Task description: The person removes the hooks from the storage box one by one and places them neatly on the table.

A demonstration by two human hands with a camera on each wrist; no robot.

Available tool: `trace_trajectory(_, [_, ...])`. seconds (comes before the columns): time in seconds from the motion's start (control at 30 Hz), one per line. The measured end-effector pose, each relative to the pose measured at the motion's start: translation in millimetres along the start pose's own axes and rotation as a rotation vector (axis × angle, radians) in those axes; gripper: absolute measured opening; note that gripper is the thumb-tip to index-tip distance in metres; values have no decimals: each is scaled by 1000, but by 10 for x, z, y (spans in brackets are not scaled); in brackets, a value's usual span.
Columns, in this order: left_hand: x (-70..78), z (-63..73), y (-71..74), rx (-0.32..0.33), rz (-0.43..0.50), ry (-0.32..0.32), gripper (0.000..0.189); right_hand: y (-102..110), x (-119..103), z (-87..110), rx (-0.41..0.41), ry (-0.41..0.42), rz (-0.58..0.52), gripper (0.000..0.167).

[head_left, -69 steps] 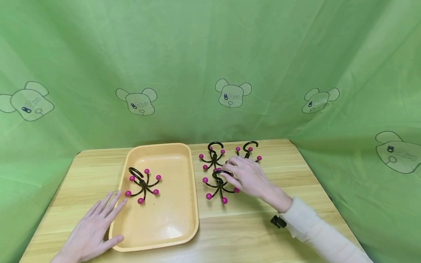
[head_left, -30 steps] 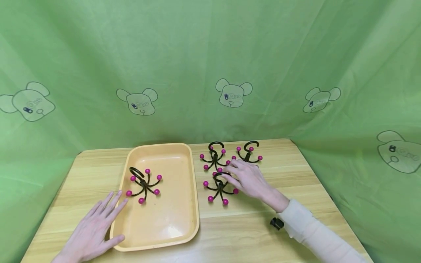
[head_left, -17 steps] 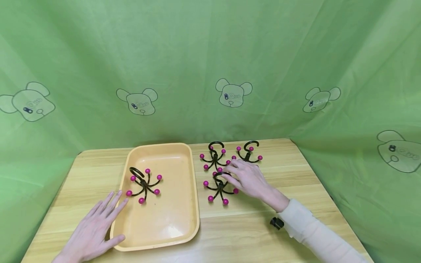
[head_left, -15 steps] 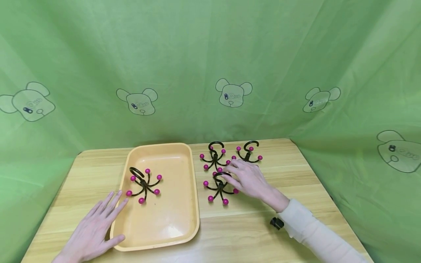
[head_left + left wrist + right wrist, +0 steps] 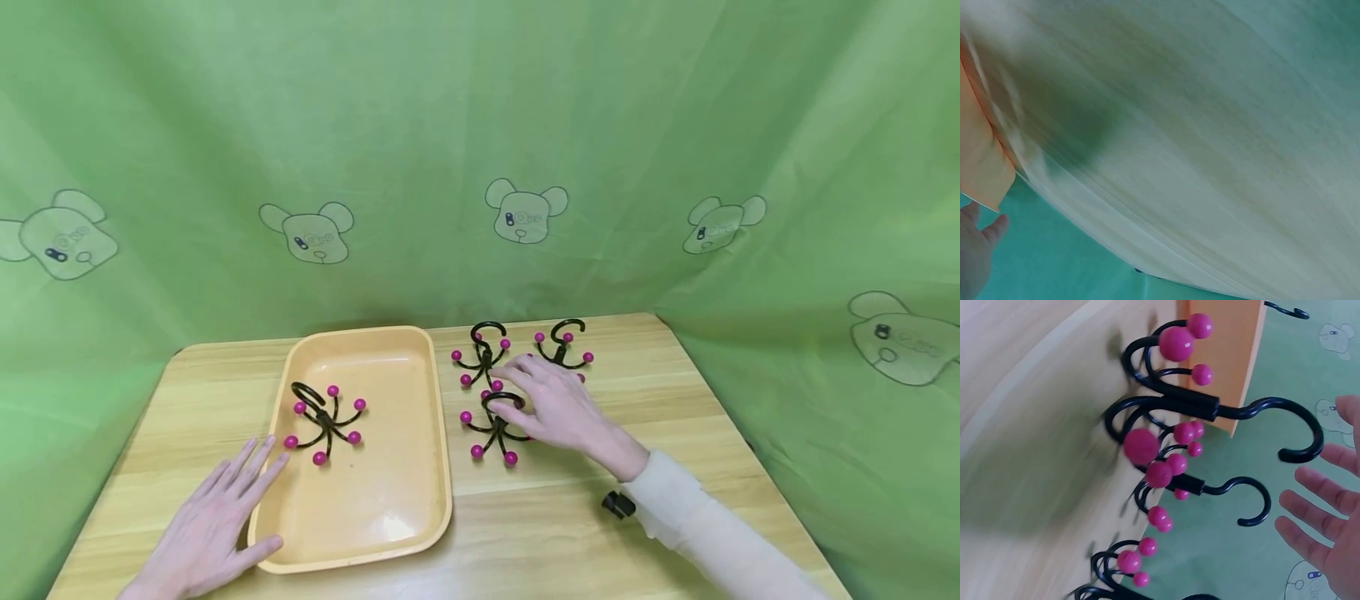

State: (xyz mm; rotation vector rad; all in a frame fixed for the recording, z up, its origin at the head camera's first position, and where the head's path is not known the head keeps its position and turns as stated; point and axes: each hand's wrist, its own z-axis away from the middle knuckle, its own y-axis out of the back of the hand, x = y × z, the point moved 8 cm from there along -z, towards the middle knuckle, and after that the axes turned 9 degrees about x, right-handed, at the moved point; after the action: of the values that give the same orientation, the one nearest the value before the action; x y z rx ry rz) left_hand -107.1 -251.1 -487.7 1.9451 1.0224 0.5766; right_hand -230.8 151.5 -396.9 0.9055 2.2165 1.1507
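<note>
My left hand (image 5: 202, 525) lies with straight, spread fingers over the left rim of the shallow orange tray (image 5: 393, 496). A black swivel hook hanger (image 5: 326, 419) with pink ball tips sits inside the tray. To the tray's right, my right hand (image 5: 558, 408) hovers over the front hanger (image 5: 498, 427) standing on the table. In the right wrist view the right hand (image 5: 1335, 531) has extended fingers, slightly apart from that hanger's hook (image 5: 1313, 419). Two more such hangers stand behind, one at back left (image 5: 486, 358), one at back right (image 5: 559, 355), partly hidden by the hand.
The wooden table (image 5: 555, 542) meets a green curtain (image 5: 420, 167) with bear drawings at the back and sides. A small black item (image 5: 618, 504) is by the right cuff. The left wrist view is mostly blurred tabletop (image 5: 1197, 175).
The front hanger settled slightly over the earlier frames and now stands on the table. My right fingers have spread from its hook toward the left. The left hand stays on the tray.
</note>
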Motion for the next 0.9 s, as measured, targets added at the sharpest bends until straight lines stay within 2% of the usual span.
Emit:
trace_trajectory(0.23, [-6,21,-3,0,3,-6,102,-1,-169,-125,19,-2,-29,51])
trace_trajectory(0.6, [2,-2,-9,5,8,-7,103,-33,-598,-331,94,75,-84,48])
trace_trajectory(0.9, [-9,14,-19,-11,2,1,103,-167,-967,-503,64,80,-128,48])
